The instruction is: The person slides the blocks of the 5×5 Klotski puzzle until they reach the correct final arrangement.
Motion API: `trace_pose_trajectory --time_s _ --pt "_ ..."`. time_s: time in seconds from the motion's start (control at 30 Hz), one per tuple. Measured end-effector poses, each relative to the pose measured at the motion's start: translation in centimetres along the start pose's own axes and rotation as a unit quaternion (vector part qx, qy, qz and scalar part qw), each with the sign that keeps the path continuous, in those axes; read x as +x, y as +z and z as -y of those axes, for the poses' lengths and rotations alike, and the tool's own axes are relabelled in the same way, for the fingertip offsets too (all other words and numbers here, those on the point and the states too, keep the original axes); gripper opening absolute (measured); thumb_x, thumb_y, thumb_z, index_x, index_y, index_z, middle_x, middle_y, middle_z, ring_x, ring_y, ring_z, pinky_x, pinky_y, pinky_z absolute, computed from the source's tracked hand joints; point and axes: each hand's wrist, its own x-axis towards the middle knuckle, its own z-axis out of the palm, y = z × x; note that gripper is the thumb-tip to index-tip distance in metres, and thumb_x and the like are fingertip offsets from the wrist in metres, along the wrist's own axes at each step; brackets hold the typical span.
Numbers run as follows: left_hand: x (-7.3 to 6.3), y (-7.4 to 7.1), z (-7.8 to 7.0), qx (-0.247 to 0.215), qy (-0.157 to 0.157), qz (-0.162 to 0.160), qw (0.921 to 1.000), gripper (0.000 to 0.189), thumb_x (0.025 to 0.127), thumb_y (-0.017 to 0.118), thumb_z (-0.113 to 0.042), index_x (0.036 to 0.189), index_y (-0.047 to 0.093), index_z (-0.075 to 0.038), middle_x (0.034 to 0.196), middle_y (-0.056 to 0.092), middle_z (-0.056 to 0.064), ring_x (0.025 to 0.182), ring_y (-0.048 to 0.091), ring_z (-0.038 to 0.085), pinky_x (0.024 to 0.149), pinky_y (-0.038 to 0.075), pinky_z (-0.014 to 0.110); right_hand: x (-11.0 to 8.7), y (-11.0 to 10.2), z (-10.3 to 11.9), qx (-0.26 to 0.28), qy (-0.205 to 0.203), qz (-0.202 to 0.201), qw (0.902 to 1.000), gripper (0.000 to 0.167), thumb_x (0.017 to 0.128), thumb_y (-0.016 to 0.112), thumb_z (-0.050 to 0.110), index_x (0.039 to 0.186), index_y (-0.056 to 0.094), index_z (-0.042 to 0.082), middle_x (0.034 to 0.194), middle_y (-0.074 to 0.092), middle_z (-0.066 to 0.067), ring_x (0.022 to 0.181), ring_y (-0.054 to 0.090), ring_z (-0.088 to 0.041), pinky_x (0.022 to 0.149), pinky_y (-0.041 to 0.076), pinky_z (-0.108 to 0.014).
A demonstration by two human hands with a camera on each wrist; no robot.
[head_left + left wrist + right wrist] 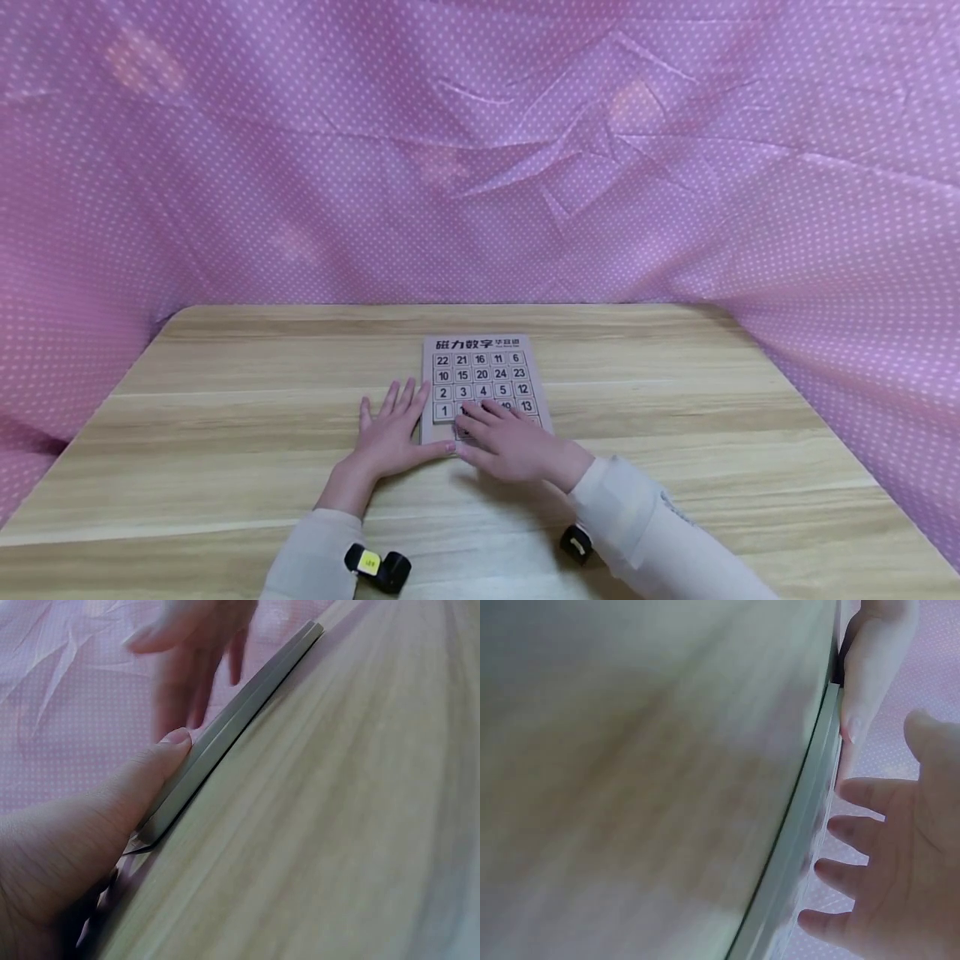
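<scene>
A number sliding puzzle (427, 358) lies flat on the table, its printed heading at the far end. Numbered square tiles fill the upper rows, and a bare gap shows at the lower left corner. My left hand (390, 437) lies spread along the puzzle's left side, the thumb against its near edge. Over the lower tiles, my right hand (510, 442) reaches with nearly straight fingers and hides several of them. In the left wrist view the left thumb (154, 776) touches the frame's edge. The right wrist view shows the right fingers (847, 877) extended close above the tile face.
The wooden table (225, 417) extends around the puzzle on all sides. Pink dotted cloth (480, 167) hangs behind the table and at both sides. Black wrist devices (378, 567) sit at both sleeves.
</scene>
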Motion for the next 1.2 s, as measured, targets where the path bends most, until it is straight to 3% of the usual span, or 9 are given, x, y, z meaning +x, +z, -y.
trace_pose_trajectory --time_s 0.47,0.77,1.2 --pt "-0.1 0.0 -0.1 0.003 0.015 -0.002 0.9999 0.102 0.063 0.041 -0.077 0.138 0.018 -0.012 0.141 0.015 0.014 0.127 0.005 0.032 0.093 -0.005 0.059 3.6 -0.3 0.7 -0.011 0.034 0.027 0.9990 0.060 0.089 0.019 0.054 0.137 0.026 0.018 0.141 0.017 -0.002 0.127 0.013 -0.028 0.097 0.016 -0.052" --pt "-0.1 0.1 0.2 0.008 0.014 0.003 0.9999 0.098 0.066 0.044 -0.073 0.139 0.017 -0.013 0.141 0.014 0.013 0.127 0.004 0.032 0.093 -0.005 0.059 3.5 0.4 1.0 -0.028 0.038 0.024 0.9986 0.061 0.089 0.022 0.054 0.138 0.022 0.018 0.142 0.013 -0.002 0.127 0.008 -0.028 0.097 0.011 -0.053" --pt "-0.1 0.0 0.3 0.001 0.011 0.004 0.9999 0.101 0.064 0.042 -0.075 0.139 0.016 -0.013 0.141 0.012 0.014 0.127 0.003 0.032 0.093 -0.007 0.058 2.4 0.9 1.3 -0.064 0.008 0.022 0.9977 0.064 0.087 0.013 0.058 0.138 0.020 0.021 0.143 0.010 -0.001 0.127 0.005 -0.029 0.097 0.012 -0.052"
